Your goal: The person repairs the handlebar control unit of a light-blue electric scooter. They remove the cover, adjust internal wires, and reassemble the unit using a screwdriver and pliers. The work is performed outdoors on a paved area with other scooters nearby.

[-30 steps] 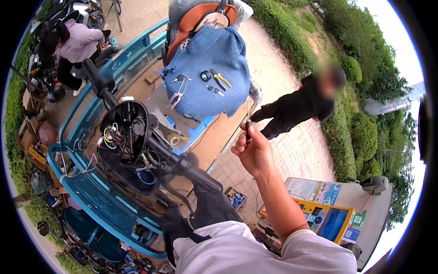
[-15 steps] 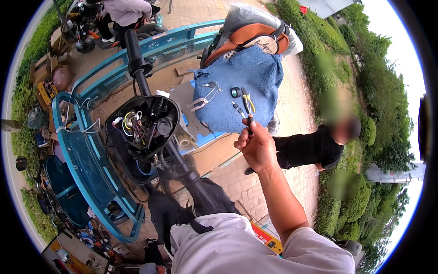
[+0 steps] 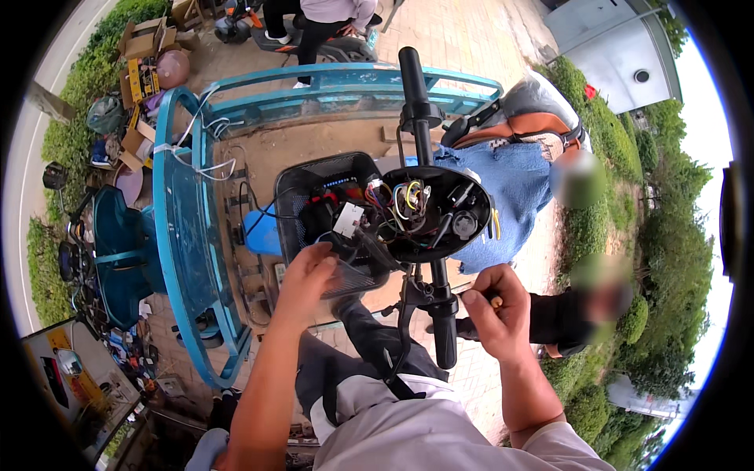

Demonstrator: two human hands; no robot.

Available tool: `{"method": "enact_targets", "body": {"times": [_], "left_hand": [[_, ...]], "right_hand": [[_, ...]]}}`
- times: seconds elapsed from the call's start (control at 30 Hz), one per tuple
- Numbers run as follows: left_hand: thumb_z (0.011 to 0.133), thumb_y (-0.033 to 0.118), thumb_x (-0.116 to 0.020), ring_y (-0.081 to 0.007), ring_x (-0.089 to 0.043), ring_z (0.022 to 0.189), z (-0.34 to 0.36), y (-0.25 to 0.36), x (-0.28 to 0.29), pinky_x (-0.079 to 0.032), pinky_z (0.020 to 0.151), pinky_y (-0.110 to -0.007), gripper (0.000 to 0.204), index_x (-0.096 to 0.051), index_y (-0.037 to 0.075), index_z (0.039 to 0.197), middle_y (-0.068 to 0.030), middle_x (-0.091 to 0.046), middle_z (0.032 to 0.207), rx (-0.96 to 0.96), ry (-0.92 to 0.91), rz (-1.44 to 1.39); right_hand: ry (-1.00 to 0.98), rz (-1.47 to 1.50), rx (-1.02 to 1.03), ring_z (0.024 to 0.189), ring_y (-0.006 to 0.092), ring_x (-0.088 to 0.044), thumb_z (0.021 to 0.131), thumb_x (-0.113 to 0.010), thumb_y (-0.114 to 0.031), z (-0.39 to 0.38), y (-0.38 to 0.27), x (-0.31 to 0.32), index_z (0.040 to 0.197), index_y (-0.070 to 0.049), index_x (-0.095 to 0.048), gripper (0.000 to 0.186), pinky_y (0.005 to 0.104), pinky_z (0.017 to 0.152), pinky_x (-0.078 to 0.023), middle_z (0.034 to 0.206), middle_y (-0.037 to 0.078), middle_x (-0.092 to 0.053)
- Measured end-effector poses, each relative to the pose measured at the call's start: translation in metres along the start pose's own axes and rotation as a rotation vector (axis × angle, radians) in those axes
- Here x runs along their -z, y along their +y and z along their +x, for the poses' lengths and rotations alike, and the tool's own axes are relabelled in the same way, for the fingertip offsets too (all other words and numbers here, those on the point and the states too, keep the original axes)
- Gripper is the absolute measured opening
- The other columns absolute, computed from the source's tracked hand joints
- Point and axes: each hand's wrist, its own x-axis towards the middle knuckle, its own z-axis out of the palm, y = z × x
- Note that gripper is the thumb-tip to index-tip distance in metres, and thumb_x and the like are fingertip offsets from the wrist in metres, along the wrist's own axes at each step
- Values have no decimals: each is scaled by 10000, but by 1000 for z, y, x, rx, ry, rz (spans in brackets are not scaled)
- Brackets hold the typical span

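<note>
My left hand (image 3: 306, 275) is over the near edge of a black mesh basket (image 3: 292, 174), its loosely bent fingers apart and slightly blurred, with nothing visible in them. A white rectangular module (image 3: 348, 220) with wires lies in the basket. Right of it, an opened black oval housing (image 3: 408, 250) on the handlebar (image 3: 417, 94) exposes coloured wires and connectors. My right hand (image 3: 503, 314) is closed on a screwdriver (image 3: 496, 301) beside the right-hand grip (image 3: 445, 341); only a small orange-yellow part of the handle shows.
A blue cloth (image 3: 510, 204) lies over the seat behind the housing, partly hidden. Blue metal rails (image 3: 177, 259) run along the left and far side. A person in black (image 3: 561, 320) stands at the right; another sits on a scooter (image 3: 338, 49) at the back.
My right hand has drawn back from the cloth to beside the grip, still with the screwdriver. My left hand has come into view at the basket. The view has swung left.
</note>
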Motion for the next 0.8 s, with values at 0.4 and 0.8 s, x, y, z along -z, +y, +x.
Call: {"method": "enact_targets", "body": {"times": [0.4, 0.8], "left_hand": [[882, 64, -566, -185, -542, 1124, 93, 7, -10, -421, 949, -278, 423, -559, -36, 1293, -99, -587, 1186, -243, 31, 166], [638, -69, -696, -319, -520, 1220, 55, 7, -16, -434, 1028, -373, 876, -391, 96, 1442, -156, -498, 1256, -590, -409, 516]], "right_hand": [[27, -913, 224, 546, 306, -629, 806, -749, -221, 20, -2, -75, 964, -71, -685, 227, 403, 488, -479, 634, 90, -635], [57, -701, 172, 520, 300, -622, 864, -693, -203, 25, -3, -91, 861, -66, -677, 138, 393, 478, -481, 635, 116, -638]]}}
